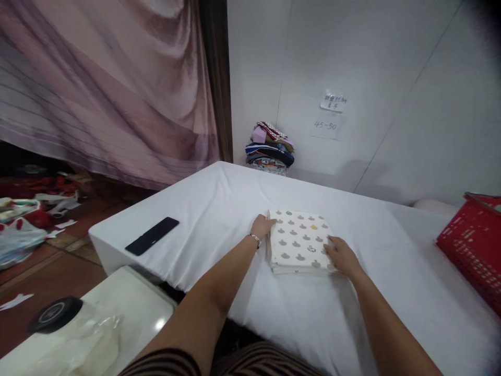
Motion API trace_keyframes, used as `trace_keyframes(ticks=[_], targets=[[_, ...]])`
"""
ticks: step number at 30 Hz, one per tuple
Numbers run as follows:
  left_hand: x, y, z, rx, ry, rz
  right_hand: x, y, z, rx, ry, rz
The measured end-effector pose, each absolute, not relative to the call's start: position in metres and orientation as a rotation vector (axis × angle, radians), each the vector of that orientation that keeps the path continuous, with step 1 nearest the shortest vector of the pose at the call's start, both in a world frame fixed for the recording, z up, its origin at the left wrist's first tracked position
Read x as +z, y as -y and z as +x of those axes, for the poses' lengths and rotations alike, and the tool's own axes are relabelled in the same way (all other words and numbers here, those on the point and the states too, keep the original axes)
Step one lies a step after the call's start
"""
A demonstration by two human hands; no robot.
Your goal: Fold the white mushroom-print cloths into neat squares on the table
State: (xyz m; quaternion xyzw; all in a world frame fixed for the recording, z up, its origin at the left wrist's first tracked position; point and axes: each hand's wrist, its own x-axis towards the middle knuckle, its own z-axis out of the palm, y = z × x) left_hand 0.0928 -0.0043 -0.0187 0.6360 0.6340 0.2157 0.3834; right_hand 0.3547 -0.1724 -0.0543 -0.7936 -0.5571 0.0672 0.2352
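A folded white cloth [299, 240] with grey duck-like prints, a few of them yellow or green, lies flat in layers on the white-covered table [219, 230]. My left hand [262, 227], with a bracelet at the wrist, touches the cloth's left edge, thumb on top and the other fingers partly hidden beside it. At the cloth's right edge rests my right hand [344, 256], its fingers apart and their tips on the printed top.
A black phone [152, 236] lies at the table's left. Folded clothes [270, 149] are stacked beyond the back edge. A red basket [473, 245] stands at the right. At lower left, a white surface [135, 297] holds a black round object [56, 314] and clear plastic.
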Motion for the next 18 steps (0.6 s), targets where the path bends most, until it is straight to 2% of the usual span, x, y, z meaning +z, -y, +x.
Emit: trace_keyframes(ticks=[9,14,18], targets=[[-0.017,-0.001,0.096,0.555,-1.675,1.731,-0.052,0.170,0.355,0.194,1.549,-2.233],[-0.012,0.000,0.098,0.532,-1.686,1.781,-0.032,0.166,0.349,0.200,1.581,-2.293],[-0.005,0.012,0.115,0.676,-1.601,2.155,-0.010,0.143,0.327,0.127,1.713,-2.257]])
